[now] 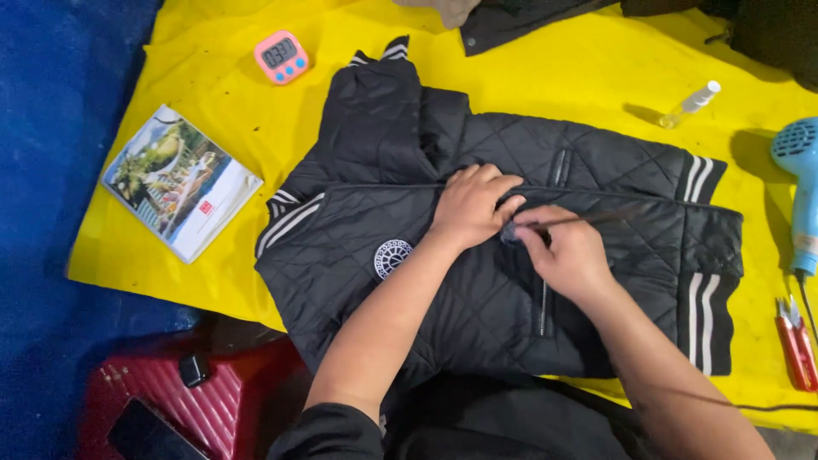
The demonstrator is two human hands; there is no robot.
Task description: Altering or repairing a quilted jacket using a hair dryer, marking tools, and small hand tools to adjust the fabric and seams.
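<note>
On the yellow cloth [554, 77] a black quilted jacket [477, 281] lies spread flat, white stripes at its cuffs and hem. The left hand [470, 204] rests on it with fingers curled under, pressing down on the fabric at the centre seam and holding nothing. Just beside it, the right hand [569, 254] pinches a thin dark stick [588, 220] between thumb and fingers, its tip against the jacket. A small clear bottle [692, 102] lies well apart; whether anything is in it I cannot tell.

A single head-worn camera looks steeply down, close over the yellow sheet [554, 77]; the black quilted jacket [477, 281] fills the frame's centre, and the forearms enter from the bottom edge.
</note>
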